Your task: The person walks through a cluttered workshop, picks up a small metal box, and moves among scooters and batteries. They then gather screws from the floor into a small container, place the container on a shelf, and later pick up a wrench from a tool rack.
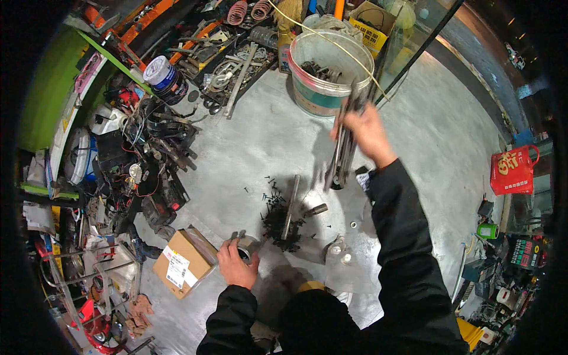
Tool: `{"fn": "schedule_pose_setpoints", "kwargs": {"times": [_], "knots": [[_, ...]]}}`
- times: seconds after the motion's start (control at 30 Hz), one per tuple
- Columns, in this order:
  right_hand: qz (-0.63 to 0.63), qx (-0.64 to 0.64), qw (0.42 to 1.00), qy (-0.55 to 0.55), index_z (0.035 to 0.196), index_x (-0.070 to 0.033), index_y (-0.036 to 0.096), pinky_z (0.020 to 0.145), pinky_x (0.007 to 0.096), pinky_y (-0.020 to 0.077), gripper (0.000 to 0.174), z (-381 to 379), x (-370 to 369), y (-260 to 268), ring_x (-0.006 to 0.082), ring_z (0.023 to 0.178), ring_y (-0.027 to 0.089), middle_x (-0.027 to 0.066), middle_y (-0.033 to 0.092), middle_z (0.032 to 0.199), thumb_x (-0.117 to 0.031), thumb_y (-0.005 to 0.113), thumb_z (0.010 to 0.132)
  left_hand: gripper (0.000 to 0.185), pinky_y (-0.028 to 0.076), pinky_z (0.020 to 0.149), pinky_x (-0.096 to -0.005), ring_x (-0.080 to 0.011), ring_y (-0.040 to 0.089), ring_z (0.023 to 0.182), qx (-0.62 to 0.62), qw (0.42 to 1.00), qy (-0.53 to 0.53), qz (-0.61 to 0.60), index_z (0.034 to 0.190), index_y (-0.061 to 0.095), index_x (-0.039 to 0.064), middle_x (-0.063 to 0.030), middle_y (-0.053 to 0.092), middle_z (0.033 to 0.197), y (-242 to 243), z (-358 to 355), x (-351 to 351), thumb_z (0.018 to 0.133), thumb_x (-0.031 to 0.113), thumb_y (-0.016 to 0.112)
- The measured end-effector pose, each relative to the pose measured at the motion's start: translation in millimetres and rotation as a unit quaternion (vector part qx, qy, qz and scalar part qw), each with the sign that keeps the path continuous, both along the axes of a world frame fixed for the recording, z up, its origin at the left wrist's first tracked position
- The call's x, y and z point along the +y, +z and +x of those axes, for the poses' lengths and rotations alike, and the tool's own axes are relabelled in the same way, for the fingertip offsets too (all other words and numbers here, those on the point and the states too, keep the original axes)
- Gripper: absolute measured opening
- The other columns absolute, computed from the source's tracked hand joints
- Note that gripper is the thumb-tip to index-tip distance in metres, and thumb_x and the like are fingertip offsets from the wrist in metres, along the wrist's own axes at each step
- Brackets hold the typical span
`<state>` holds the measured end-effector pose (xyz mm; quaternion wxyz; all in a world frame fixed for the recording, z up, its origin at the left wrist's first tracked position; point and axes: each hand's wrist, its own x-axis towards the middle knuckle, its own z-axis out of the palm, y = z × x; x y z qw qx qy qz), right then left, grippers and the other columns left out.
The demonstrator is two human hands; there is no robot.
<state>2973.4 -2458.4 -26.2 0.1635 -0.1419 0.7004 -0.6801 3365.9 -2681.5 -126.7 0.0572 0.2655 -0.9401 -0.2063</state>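
Note:
My right hand [361, 126] is closed around a bundle of long metal tools or rods [344, 151], blurred, raised just in front of a large plastic bucket [319, 95] that has metal parts inside. My left hand [238, 262] grips a short metal cylinder [249, 246] with a dark opening, at the lower middle. Between the hands a pile of black screws [277, 217] lies on the floor, with a long metal bar [291, 206] across it. A short metal tube [316, 210] lies right of the bar. A small ring [353, 224] is farther right.
A cardboard box [195, 253] with a label stands left of my left hand. Motor parts and wires [151, 142] are heaped at the left. A tray of metal parts [242, 66] and a blue-and-white tub [159, 73] are behind. A red bag [512, 171] is at the far right.

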Motion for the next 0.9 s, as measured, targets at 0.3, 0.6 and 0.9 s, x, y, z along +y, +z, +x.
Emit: {"fn": "schedule_pose_setpoints", "kwargs": {"times": [0.3, 0.6, 0.9], "knots": [[-0.11, 0.373, 0.909, -0.152, 0.117, 0.002, 0.059, 0.08, 0.0327, 0.0561, 0.031, -149.3, -62.9, 96.6, 0.021, 0.087, 0.072, 0.0111, 0.073, 0.094, -0.012, 0.068, 0.091, 0.061, 0.043, 0.099, -0.0486, -0.0411, 0.05, 0.118, -0.001, 1.0, 0.007, -0.009, 0.125, 0.055, 0.003, -0.0204, 0.054, 0.125, 2.0, -4.8, 1.1, 0.073, 0.021, 0.081], [0.458, 0.195, 0.867, 0.001, 0.116, 0.005, 0.065, 0.09, 0.0437, 0.0539, 0.04, -119.6, 53.4, -84.0, 0.0411, 0.101, 0.067, 0.0229, 0.071, 0.108, -0.018, 0.071, 0.084, 0.059, 0.044, 0.096, -0.0487, -0.0413, 0.052, 0.114, -0.005, 1.0, -0.007, -0.028, 0.122, 0.053, 0.002, -0.0196, 0.054, 0.122, -1.8, -5.7, -0.3, 0.072, 0.017, 0.078], [0.62, 0.189, 0.758, -0.066, 0.121, -0.001, 0.051, 0.088, 0.0542, 0.0502, 0.042, -112.3, 88.8, -267.5, 0.0478, 0.1, 0.062, 0.0241, 0.064, 0.111, -0.022, 0.068, 0.09, 0.057, 0.044, 0.097, -0.0491, -0.0418, 0.052, 0.113, -0.016, 0.999, -0.009, -0.037, 0.122, 0.053, 0.001, -0.0201, 0.055, 0.12, -6.2, -7.0, -0.7, 0.073, 0.02, 0.077]]}}
